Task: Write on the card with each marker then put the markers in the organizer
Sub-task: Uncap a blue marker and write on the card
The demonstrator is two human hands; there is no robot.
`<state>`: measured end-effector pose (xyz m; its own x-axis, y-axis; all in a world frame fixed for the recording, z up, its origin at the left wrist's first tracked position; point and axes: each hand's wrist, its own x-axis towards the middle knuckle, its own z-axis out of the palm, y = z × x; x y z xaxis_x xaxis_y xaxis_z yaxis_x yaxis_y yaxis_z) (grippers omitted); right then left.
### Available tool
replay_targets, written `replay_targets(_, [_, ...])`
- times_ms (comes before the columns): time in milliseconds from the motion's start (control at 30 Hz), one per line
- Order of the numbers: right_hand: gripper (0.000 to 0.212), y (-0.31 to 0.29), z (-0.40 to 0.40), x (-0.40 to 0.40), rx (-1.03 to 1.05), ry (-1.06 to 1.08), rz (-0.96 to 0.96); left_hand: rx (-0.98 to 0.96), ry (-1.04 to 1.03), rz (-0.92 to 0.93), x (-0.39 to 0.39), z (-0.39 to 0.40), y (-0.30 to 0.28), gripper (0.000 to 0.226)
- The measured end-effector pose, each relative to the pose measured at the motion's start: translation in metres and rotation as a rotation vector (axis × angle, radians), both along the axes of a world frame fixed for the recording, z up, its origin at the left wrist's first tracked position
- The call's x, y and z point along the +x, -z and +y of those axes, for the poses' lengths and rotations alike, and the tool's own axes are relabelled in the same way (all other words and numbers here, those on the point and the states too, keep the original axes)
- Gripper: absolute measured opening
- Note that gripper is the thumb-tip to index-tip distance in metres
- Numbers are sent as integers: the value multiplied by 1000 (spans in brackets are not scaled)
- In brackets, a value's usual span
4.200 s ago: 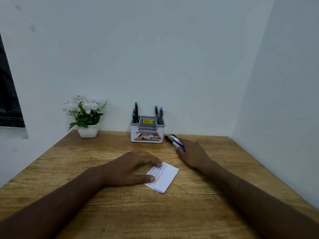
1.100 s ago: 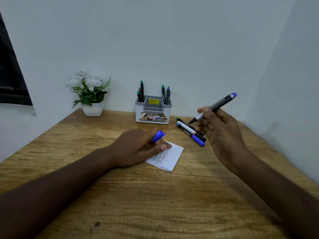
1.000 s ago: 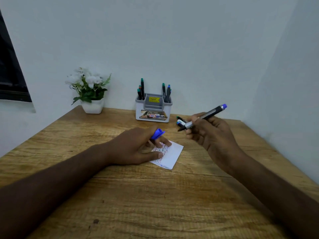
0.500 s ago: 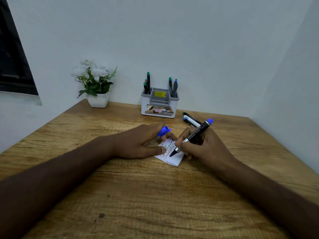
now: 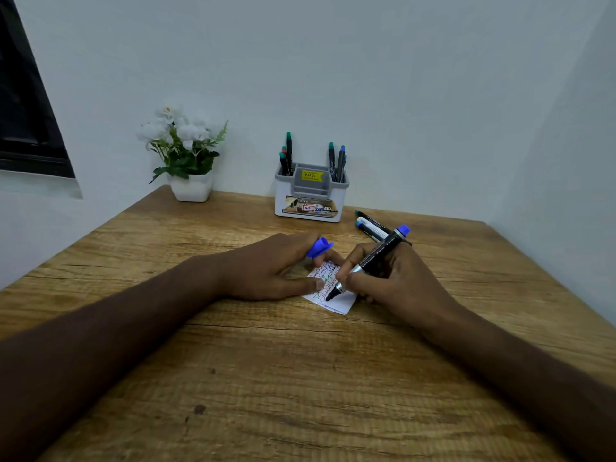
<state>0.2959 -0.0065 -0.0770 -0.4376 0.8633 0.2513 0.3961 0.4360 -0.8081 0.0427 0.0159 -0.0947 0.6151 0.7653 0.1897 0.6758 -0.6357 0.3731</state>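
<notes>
A small white card [image 5: 343, 303] covered in coloured scribbles lies on the wooden table [image 5: 300, 378]. My right hand [image 5: 396, 281] grips an uncapped black marker with a blue end [image 5: 376, 258], its tip touching the card. My left hand [image 5: 273, 268] rests on the card's left side and holds the blue cap [image 5: 319, 247] between its fingers. Two more markers [image 5: 371, 225] lie on the table behind my right hand. The grey-and-white organizer [image 5: 311, 200] stands at the back against the wall with several markers upright in it.
A white pot of white flowers [image 5: 186, 161] stands at the back left of the table. Walls close in behind and on the right. A dark window frame [image 5: 26, 121] is at the far left.
My right hand has brought the uncapped marker down from the air onto the card, tip now lower on it. My left hand keeps the blue cap and stays on the card.
</notes>
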Motion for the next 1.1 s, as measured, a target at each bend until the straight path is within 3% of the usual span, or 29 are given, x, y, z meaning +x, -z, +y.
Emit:
replay_targets(400, [5,1,1,0,-7,18,-11,18,0,1,1,-1,-1,31])
replay_targets(1100, [10,4,6,1,-26,43,-6,16,25,-15,1,-1,-2,28])
